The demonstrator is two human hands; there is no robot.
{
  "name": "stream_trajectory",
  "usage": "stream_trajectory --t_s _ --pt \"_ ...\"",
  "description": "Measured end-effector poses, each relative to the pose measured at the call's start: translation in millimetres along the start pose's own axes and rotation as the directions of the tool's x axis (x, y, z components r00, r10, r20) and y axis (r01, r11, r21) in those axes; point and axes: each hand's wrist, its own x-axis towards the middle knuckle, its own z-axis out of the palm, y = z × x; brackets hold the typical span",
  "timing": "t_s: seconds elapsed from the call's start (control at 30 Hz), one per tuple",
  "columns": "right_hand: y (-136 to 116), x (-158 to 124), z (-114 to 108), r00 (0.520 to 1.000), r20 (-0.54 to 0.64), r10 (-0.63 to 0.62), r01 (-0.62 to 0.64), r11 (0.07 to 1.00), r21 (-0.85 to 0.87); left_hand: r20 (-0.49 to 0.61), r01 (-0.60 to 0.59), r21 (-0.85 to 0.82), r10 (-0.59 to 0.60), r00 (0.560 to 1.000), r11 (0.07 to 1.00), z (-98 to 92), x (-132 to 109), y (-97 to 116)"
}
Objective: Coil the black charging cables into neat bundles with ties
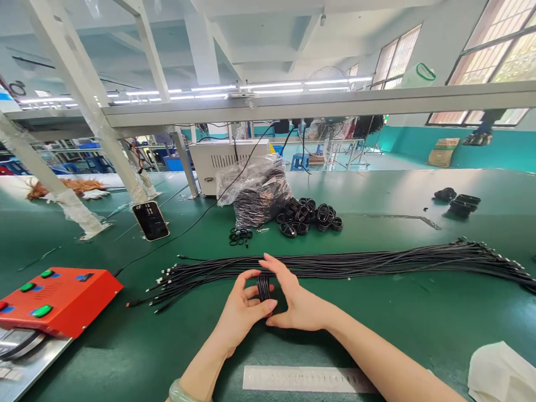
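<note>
Between my left hand [245, 312] and my right hand [295, 296] is a small coil of black cable [263, 288], held upright above the green bench. The fingers of both hands curl around it, hiding part of the coil. Just behind my hands, a long bundle of black cables with metal-tipped ends [347, 267] lies across the bench. Some of its strands run toward the coil, though I cannot tell whether the coil belongs to it. A jade bangle [184, 392] circles my left wrist.
A pile of coiled black cables [307, 216] sits beside a bulging plastic bag [255, 191]. A red box with green buttons [58, 298] stands at left, near a phone [151, 220]. A white strip [307, 378] and white cloth [502, 374] lie near me.
</note>
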Motion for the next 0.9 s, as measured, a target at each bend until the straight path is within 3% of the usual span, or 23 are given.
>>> stream_trajectory --t_s 0.17,0.33,0.47,0.63,0.9 --pt "-1.9 -3.5 -13.8 0.992 0.046 0.115 -0.119 0.989 0.084 0.047 -0.061 0.043 0.059 0.997 0.997 4.2 -3.6 5.6" --pt "-7.8 -3.5 -25.0 0.983 0.069 0.169 -0.163 0.983 -0.086 0.036 -0.094 0.047 0.093 0.995 0.994 8.5 -4.0 3.8" --pt "-20.2 -4.7 -28.4 0.985 0.026 0.168 -0.164 0.979 -0.124 0.015 -0.107 0.050 0.106 0.994 0.993 9.8 0.3 -3.0" --pt "-36.1 -6.0 -21.4 0.991 0.057 0.119 -0.110 0.985 -0.129 0.037 -0.100 0.056 0.098 0.994 0.993 7.4 7.8 -9.1" --pt "-26.9 -1.1 -37.3 0.986 0.066 0.155 -0.156 0.988 0.001 0.154 -0.071 -0.064 0.080 0.985 0.995 7.1 -5.3 8.9"
